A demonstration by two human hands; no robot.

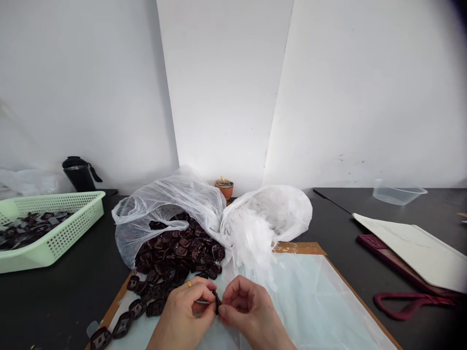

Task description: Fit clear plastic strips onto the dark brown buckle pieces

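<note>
My left hand [188,313], with a gold ring on one finger, pinches a small dark brown piece [217,302] over the covered board. My right hand [248,308] has its thumb and fingers closed on the other side of that same piece. Just beyond my left hand, a heap of dark brown pieces [175,250] spills out of a clear plastic bag [170,194]. Several loose ones trail to the front left. Behind my right hand, a second bag [292,209] lies open with thin white translucent pieces [253,236] coming out.
A green basket [69,233] of dark and clear pieces stands left, near a black tumbler [79,175]. Behind the bags sits an orange pot [224,189]. At right are a clear container [397,194], a white pad [412,248] and dark red scissors [404,304].
</note>
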